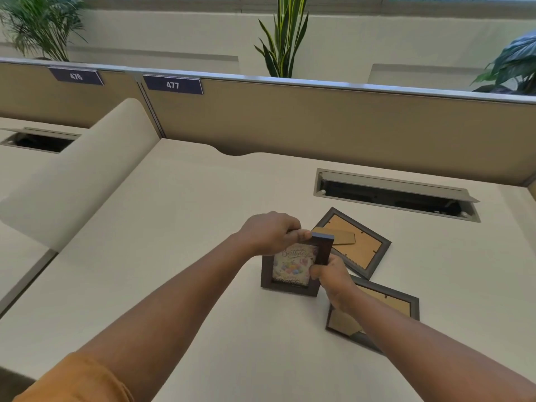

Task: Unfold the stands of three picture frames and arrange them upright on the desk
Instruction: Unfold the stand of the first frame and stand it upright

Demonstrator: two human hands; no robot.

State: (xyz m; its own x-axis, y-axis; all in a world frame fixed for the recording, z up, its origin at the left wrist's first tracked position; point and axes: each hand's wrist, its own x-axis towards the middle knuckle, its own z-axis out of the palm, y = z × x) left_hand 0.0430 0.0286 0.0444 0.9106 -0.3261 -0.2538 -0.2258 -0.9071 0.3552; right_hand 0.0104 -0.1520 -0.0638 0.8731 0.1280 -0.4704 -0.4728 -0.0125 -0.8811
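A dark brown frame with a birthday picture (291,269) stands nearly upright on the white desk (179,256), its picture side facing me. My left hand (268,232) grips its top edge. My right hand (330,275) grips its right edge. Behind it a grey frame (358,248) lies face down with its cardboard stand folded flat. A second grey frame (388,307) lies face down to the right, partly hidden under my right forearm.
An open cable tray slot (394,195) is cut into the desk behind the frames. A tan partition (319,117) runs along the back edge. A curved white divider (78,172) stands at the left. Plants rise beyond the partition.
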